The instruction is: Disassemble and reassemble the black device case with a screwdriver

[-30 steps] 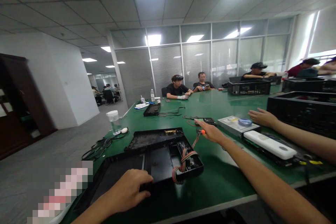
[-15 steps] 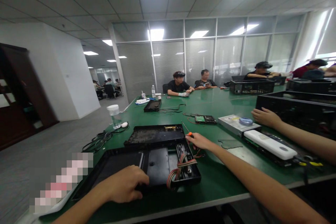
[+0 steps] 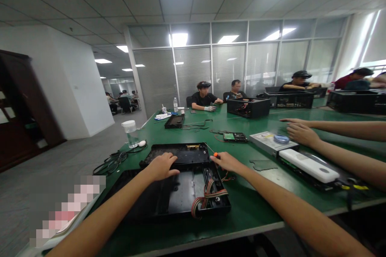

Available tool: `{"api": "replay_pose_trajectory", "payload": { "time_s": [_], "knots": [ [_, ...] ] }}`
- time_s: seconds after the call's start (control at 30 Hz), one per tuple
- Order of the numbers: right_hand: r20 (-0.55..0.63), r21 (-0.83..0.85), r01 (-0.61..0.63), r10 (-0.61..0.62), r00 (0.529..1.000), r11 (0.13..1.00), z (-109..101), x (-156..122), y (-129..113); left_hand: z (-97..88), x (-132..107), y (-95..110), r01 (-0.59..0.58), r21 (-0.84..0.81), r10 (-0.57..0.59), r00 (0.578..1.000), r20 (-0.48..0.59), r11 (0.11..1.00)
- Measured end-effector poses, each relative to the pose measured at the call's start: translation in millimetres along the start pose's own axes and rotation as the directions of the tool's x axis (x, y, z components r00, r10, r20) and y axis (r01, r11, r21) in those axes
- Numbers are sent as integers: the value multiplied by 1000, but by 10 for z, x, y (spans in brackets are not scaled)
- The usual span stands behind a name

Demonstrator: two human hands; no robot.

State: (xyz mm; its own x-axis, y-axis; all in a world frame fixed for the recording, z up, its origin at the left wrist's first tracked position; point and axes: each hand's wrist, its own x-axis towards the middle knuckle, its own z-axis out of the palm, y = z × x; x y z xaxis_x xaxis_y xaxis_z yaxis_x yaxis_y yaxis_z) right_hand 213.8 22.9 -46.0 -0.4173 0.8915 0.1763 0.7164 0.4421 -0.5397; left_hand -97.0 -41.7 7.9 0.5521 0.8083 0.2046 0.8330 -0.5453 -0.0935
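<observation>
A black open computer chassis (image 3: 177,194) lies in front of me on the green table (image 3: 256,209), with a striped ribbon cable (image 3: 208,196) hanging over its right end. My left hand (image 3: 161,166) rests flat on the chassis's far edge, next to a black cover panel (image 3: 177,153). At the right far corner of the chassis, my right hand (image 3: 226,162) grips a small screwdriver with an orange handle (image 3: 216,154).
A co-worker's two hands (image 3: 298,132) reach in from the right over a silver drive (image 3: 269,141) and a white device (image 3: 307,165). A water bottle (image 3: 130,133), cables (image 3: 113,164), a circuit board (image 3: 233,137) and black cases (image 3: 247,107) lie about. People sit at the far end.
My left hand has moved from the chassis's near edge forward to its far edge. My right hand has pulled the screwdriver back to the chassis. A second co-worker hand has come in.
</observation>
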Motion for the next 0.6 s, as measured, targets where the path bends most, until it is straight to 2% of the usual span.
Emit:
{"api": "replay_pose_trajectory", "payload": {
  "time_s": [0.1, 0.17, 0.27, 0.37, 0.43, 0.5, 0.6],
  "knots": [
    [79, -7, 27, -26, 997, 1000, -12, -59, -15, 211, 201, -167, 18, 87, -27, 994, 109, 996],
    [81, -25, 48, -45, 996, 999, 10, -71, -32, 284, 248, -218, 11, 109, -29, 986, 165, 994],
    [-22, -27, 79, -80, 997, 997, 86, -45, -73, 295, 249, -237, 12, 131, -37, 981, 192, 991],
    [-142, 6, 56, -54, 988, 998, 180, 0, -119, 240, 249, -218, 22, 128, -54, 967, 248, 991],
    [-148, 19, 34, -31, 988, 999, 226, 17, -141, 194, 265, -176, -9, 106, -14, 978, 208, 994],
    [-140, 16, 55, -52, 989, 998, 246, 15, -155, 161, 285, -103, -99, 90, 91, 992, 87, 991],
    [-143, -23, 100, -102, 984, 995, 224, -11, -160, 161, 298, 20, -276, 127, 280, 960, -20, 953]
  ]
}}
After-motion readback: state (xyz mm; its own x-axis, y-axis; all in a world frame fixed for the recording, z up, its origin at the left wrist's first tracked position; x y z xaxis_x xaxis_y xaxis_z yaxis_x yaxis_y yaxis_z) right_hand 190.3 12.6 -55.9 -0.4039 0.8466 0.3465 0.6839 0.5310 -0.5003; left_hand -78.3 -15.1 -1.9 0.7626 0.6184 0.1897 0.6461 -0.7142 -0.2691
